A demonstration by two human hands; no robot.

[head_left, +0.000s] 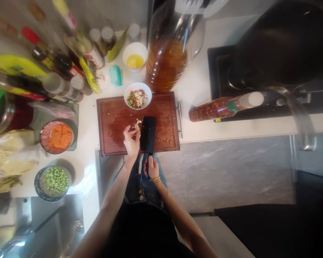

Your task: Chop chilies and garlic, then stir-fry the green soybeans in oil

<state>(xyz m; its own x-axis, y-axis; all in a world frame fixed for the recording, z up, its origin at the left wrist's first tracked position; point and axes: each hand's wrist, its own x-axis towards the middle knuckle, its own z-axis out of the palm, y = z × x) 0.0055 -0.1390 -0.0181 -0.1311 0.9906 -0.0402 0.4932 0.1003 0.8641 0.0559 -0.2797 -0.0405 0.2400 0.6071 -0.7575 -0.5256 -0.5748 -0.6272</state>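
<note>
Cleaver [148, 134] with a broad dark blade rests over the cutting board [113, 118], its handle gripped in the closed right hand [152, 167] at the board's near edge. Just left of the blade, the left hand [131, 141] pinches a small pale piece [137, 127] against the wood, close beside the blade; what the piece is I cannot tell. The chief risk, as I judge it, is a cut: the fingers do not look clearly curled back, and so small a piece leaves them little room beside the edge. The board looks wet and reddish, so the piece could slip. Just beyond the left hand a white bowl [137, 95] of chopped bits sits on the board's far edge, where a wide push could nudge it. Beyond the right hand stands an oil jug [165, 64]; well to its right a sauce bottle [220, 108] lies on its side and might roll
</note>
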